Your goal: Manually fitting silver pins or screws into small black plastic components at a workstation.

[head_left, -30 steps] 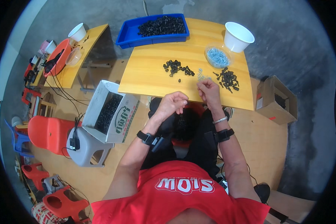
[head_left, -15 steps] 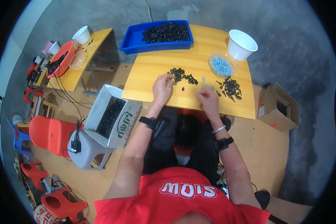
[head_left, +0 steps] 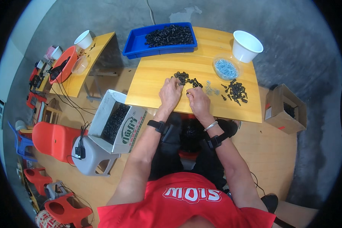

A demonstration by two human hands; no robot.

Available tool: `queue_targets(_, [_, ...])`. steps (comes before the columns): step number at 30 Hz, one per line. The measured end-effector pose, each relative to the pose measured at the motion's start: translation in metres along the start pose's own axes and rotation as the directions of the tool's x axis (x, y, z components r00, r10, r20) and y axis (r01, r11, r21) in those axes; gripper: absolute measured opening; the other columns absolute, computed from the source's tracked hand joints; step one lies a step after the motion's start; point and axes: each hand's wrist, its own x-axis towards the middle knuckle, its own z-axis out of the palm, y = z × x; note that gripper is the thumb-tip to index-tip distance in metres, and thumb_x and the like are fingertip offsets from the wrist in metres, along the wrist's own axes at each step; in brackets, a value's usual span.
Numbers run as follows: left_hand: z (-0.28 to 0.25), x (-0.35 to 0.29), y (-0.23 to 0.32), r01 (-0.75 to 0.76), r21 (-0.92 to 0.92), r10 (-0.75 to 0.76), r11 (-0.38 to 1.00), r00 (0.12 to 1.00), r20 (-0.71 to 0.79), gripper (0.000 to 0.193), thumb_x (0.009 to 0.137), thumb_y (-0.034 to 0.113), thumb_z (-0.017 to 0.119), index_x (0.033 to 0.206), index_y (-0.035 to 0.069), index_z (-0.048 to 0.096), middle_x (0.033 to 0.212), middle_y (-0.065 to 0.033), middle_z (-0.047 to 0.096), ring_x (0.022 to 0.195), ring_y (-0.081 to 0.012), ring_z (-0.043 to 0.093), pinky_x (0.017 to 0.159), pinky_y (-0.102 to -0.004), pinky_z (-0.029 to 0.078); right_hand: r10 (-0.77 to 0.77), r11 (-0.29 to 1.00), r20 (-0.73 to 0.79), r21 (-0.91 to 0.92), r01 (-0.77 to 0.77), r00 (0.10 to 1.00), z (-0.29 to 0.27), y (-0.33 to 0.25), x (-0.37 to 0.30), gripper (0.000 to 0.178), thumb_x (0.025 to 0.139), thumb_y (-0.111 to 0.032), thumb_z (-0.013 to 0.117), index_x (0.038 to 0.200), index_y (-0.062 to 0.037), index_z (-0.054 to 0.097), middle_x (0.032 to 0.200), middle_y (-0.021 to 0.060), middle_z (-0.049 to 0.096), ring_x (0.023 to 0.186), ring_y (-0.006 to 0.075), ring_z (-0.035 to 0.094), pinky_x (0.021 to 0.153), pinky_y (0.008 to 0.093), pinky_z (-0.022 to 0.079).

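My left hand (head_left: pixel 171 92) is at the near left edge of a pile of small black parts (head_left: pixel 182 77), its fingers curled together at the pile. Whatever they grip is too small to make out. Close beside it, my right hand (head_left: pixel 198 100) is closed in a pinch, its fingertips over the spot of a single small black piece. Whether that piece is between the fingers is hidden. A few silvery screws (head_left: pixel 211 89) lie just right of my right hand. Further right spreads a heap of black pieces with stems (head_left: pixel 236 92).
A clear bowl of silvery screws (head_left: pixel 226 69) and a white tub (head_left: pixel 247 46) stand at the back right. At the far left of the table is a blue tray (head_left: pixel 135 45) of black parts. Cartons (head_left: pixel 127 131) (head_left: pixel 288 110) flank the table; a grey stool (head_left: pixel 91 157) is left.
My right hand has moved left from beside the loose screws to the single black piece near my left hand. My left hand stays at the pile. The whole view has shifted slightly.
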Motion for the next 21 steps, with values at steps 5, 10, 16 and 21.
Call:
queue_targets(5, [0.003,-0.005,-0.006,-0.033,-0.182,0.021,0.983,0.997,-0.072,0.014,0.076,0.014,0.068,0.087,0.007,0.063,0.081,-0.0103,0.062,0.072,-0.0225,0.061,0.065,-0.0340,0.048,-0.023,0.998,-0.046,0.057,0.026,0.999,0.000,0.004,-0.002,0.011,0.079,-0.014,0.063,0.088,-0.0083,0.059,0.081,0.0087,0.057,0.070,0.0280,0.060,0.062,0.0384,0.048])
queue_targets(10, [0.008,-0.008,-0.017,0.117,-0.584,-0.161,0.803,0.987,-0.024,0.019,0.078,0.006,0.064,0.097,0.004,0.063,0.088,-0.0084,0.065,0.072,-0.0189,0.062,0.063,-0.0294,0.048,0.286,0.598,0.086,0.762,-0.248,0.954,-0.003,0.015,-0.004,0.005,0.081,-0.004,0.064,0.083,-0.0021,0.060,0.074,0.0024,0.061,0.056,0.0089,0.056,0.052,0.0220,0.046])
queue_targets(16, [-0.009,-0.029,0.005,0.412,-0.860,-0.222,0.303,0.908,0.357,0.017,0.086,0.002,0.058,0.102,-0.002,0.061,0.087,-0.0083,0.064,0.070,-0.0127,0.063,0.058,-0.0201,0.048,0.347,0.529,0.295,0.722,-0.446,0.890,-0.035,0.002,-0.012,0.013,0.082,-0.005,0.064,0.095,-0.0005,0.065,0.069,0.0006,0.059,0.055,0.0047,0.051,0.048,0.0157,0.040])
queue_targets(21, [-0.006,-0.043,0.012,0.518,-0.842,-0.109,0.149,0.855,0.507,0.017,0.090,0.005,0.055,0.104,-0.003,0.058,0.085,-0.0099,0.065,0.075,-0.0147,0.066,0.062,-0.0196,0.053,0.285,0.429,0.393,0.763,-0.483,0.874,-0.043,0.010,-0.016,0.014,0.084,-0.009,0.065,0.096,-0.0011,0.066,0.065,-0.0007,0.058,0.049,0.0020,0.044,0.043,0.0154,0.032])
